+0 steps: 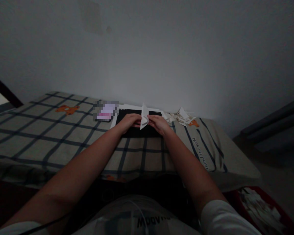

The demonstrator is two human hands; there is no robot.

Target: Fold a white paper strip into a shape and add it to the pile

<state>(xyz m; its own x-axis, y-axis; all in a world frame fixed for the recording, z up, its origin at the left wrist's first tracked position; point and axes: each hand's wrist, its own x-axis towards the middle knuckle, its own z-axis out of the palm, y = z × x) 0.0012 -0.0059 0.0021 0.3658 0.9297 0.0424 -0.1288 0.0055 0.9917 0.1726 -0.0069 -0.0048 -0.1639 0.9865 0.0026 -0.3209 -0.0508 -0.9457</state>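
Note:
A piece of folded white paper (144, 115) stands upright between my two hands, its tips pointing up and down. My left hand (132, 121) pinches it from the left side, fingers closed on its edge. From the other side my right hand (158, 122) grips the paper between thumb and fingers. Both hands are over a flat black board (147, 132), which lies on the checked cloth. White sheets (134, 106) stick out behind and to the left of the board. Several folded white paper pieces (184, 117) are heaped to the right of my right hand.
A phone with a lit, blurred screen (106, 111) lies left of the board. The checked cloth (63, 130) covers the surface up to the grey wall (161, 58). At the lower right, a red container (281, 205) holds pale crumpled stuff.

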